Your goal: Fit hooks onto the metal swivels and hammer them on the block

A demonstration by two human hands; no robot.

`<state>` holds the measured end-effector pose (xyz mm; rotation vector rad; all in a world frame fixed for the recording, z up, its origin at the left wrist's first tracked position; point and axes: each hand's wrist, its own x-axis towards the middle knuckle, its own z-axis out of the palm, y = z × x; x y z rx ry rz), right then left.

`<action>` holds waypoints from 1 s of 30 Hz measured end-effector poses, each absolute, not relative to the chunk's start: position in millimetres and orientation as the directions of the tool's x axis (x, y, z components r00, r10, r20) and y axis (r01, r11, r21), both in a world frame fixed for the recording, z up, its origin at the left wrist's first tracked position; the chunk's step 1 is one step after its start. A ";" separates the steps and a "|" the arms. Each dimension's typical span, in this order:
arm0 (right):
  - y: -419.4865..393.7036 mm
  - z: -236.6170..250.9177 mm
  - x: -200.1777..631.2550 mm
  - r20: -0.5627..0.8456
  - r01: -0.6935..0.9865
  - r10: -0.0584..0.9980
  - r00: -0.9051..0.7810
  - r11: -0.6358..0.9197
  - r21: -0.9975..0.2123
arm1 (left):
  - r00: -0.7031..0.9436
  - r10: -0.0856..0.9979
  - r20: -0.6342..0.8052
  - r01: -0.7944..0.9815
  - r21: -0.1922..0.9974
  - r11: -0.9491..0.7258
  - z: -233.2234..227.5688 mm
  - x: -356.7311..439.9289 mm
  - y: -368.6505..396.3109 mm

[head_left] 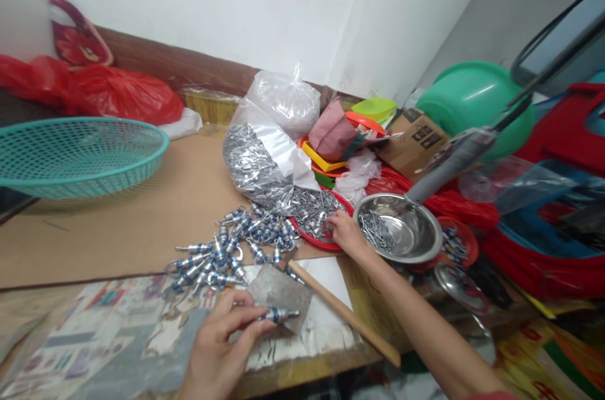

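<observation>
Between the thumb and fingers of my left hand [229,331] is a small silver-and-blue metal fitting [280,314], its tip pointing right above a flat metal block [271,293]. My right hand [347,233] reaches into a red tray [326,245] of small silver metal parts [314,214]; its fingers are bent among them, and whether they hold one cannot be made out. A wooden handle [347,315] lies slantwise beside the block. Behind my left hand spreads a pile of similar silver-and-blue fittings [217,258], several with hooks or rings.
A steel bowl [425,242] with metal pins stands right of the tray. Behind the tray rests a clear bag of metal parts [255,167]. A teal basket [80,179] sits at the left. A grey tool [449,164] hangs over the bowl, near a green basin [472,104].
</observation>
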<state>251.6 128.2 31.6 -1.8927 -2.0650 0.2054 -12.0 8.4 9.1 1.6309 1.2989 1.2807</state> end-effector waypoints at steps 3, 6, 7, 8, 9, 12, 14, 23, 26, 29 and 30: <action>90.6 40.2 220.3 0.245 0.869 0.969 -0.035 0.151 -0.472 | 0.114 0.960 0.254 0.235 0.932 -0.274 12.2 -10.4 8.7; 45.1 45.5 178.2 0.257 0.619 0.963 -0.084 0.253 -0.744 | 0.098 0.974 0.206 0.203 0.954 -0.222 14.3 -6.2 7.4; 32.2 46.8 166.5 0.255 0.492 0.961 -0.105 0.273 -0.826 | 0.071 0.980 0.186 0.179 0.964 -0.196 14.6 -4.6 6.5; 21.5 47.8 157.4 0.256 0.383 0.960 -0.113 0.279 -0.880 | 0.044 0.985 0.164 0.142 0.975 -0.169 14.7 -3.0 5.4; 13.4 48.4 151.0 0.250 0.291 0.962 -0.113 0.273 -0.917 | 0.023 0.989 0.145 0.095 0.985 -0.147 14.7 -1.7 4.3; 2.9 48.4 146.3 0.230 0.187 0.968 -0.103 0.246 -0.951 | 0.006 0.993 0.116 -0.022 0.993 -0.116 15.5 0.3 1.3; 2.6 47.5 149.0 0.237 0.161 0.965 -0.113 0.253 -0.954 | 0.008 0.992 0.125 -0.008 0.992 -0.125 17.9 0.0 0.5; -9.5 48.0 154.1 0.419 0.241 0.898 -0.135 0.440 -0.865 | 0.090 0.976 0.199 0.135 0.968 -0.210 38.4 -6.4 1.0; -14.3 43.8 162.1 0.638 0.403 0.728 -0.252 0.678 -0.615 | 0.102 0.993 0.062 0.109 0.991 -0.073 40.7 -8.6 2.0; -15.8 38.7 169.8 0.715 0.464 0.540 -0.444 0.821 -0.332 | 0.122 0.991 0.057 0.188 0.979 -0.080 41.6 -8.5 1.8; -16.0 37.6 171.3 0.716 0.465 0.506 -0.481 0.840 -0.281 | 0.114 0.989 0.092 0.223 0.968 -0.116 41.8 -8.2 1.4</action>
